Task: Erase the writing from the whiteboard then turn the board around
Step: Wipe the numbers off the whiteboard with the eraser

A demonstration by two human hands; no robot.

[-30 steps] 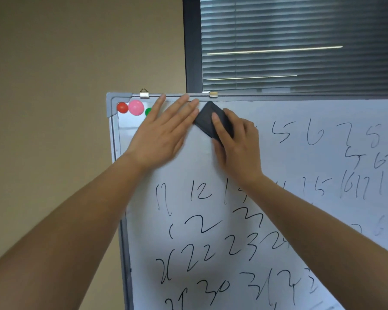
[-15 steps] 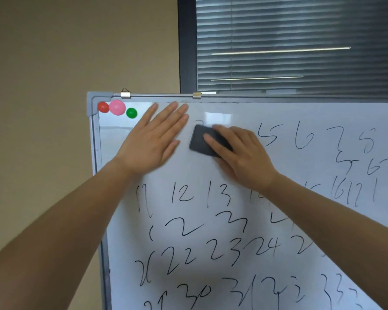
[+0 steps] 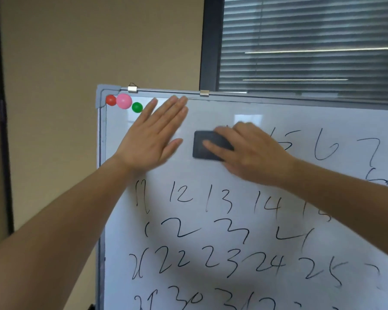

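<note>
The whiteboard (image 3: 211, 115) fills the lower right and carries rows of handwritten black numbers (image 3: 224, 200). Its top left area is wiped bare. My left hand (image 3: 152, 135) lies flat on the board near the top left corner, fingers straight and pointing up to the right. A dark rectangular eraser (image 3: 201, 148) lies level against the board just right of that hand. My right hand (image 3: 255, 153) grips the eraser's right part, with the index finger laid across its face. This hand is motion-blurred.
Red (image 3: 110, 100), pink (image 3: 124, 101) and green (image 3: 137, 107) magnets sit in the board's top left corner. Two metal clips (image 3: 132, 89) hang on the top frame. Behind are a beige wall (image 3: 99, 41) and a window with closed blinds (image 3: 300, 52).
The eraser has swung from a tilted diamond near the top edge to level and moved down the board with my right hand. My left hand stays flat in place.
</note>
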